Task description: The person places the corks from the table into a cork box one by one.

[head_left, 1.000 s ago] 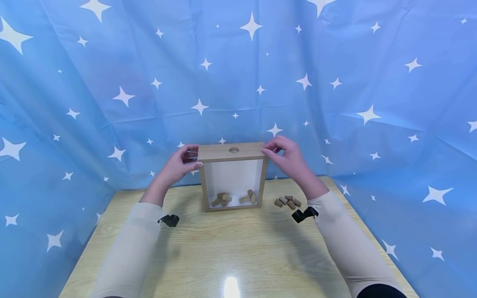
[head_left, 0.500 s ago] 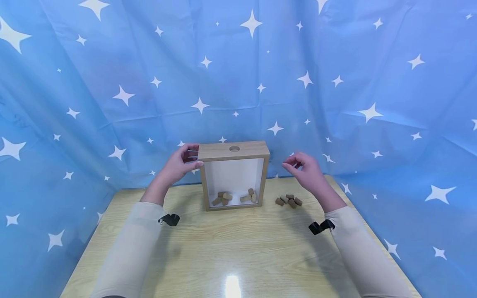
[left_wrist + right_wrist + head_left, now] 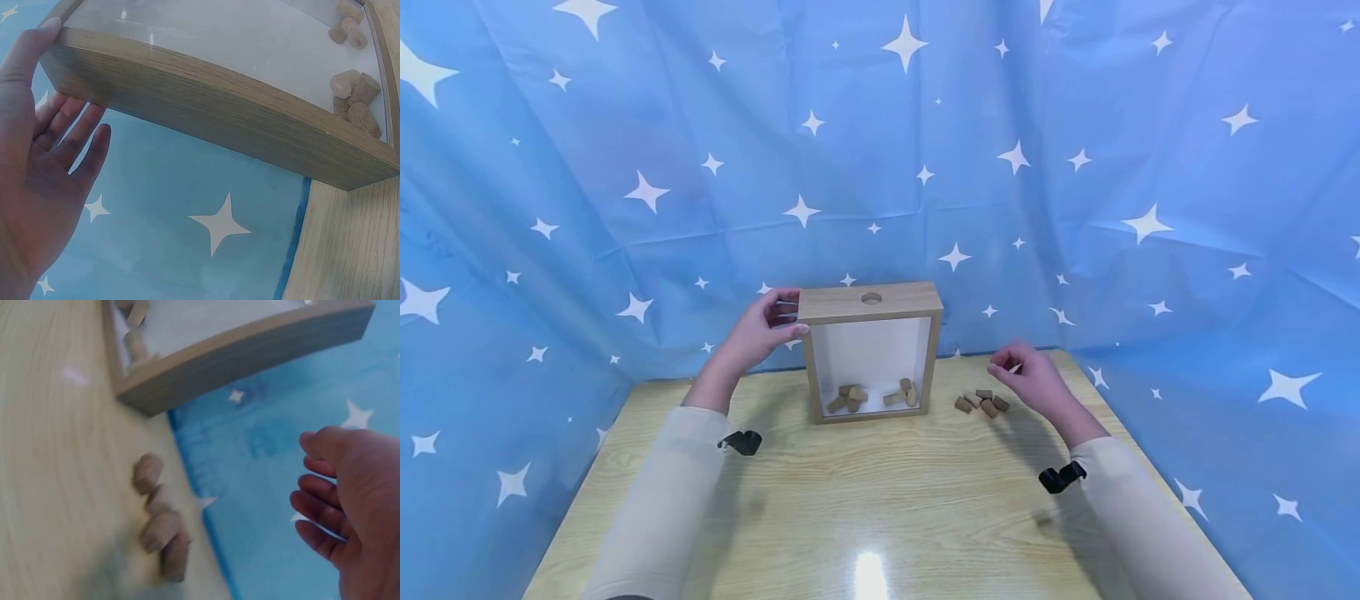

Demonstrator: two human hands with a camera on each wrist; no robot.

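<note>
A shallow wooden shadow box [image 3: 910, 302] with a clear front and a round hole [image 3: 871, 298] in its top stands upright on the table. Several wine corks [image 3: 856, 394] lie at the bottom inside it. My left hand [image 3: 760, 327] holds the box by its upper left corner; the left wrist view shows the thumb [image 3: 44, 36] on the front edge and fingers reaching behind. My right hand [image 3: 1032, 379] is in the air, fingers loosely bent and nothing in them. Just left of and below it, a small pile of corks [image 3: 988, 408] lies on the table.
The pale wood table [image 3: 850, 500] runs up to a blue curtain [image 3: 722, 208] with white stars, which hangs behind and on both sides. Black wrist straps with small mounts [image 3: 1063, 477] sit on the sleeves. The box stands near the table's back edge.
My right hand has let go of the box's upper right corner and moved right and down toward the loose corks. The left hand and the box have stayed in place.
</note>
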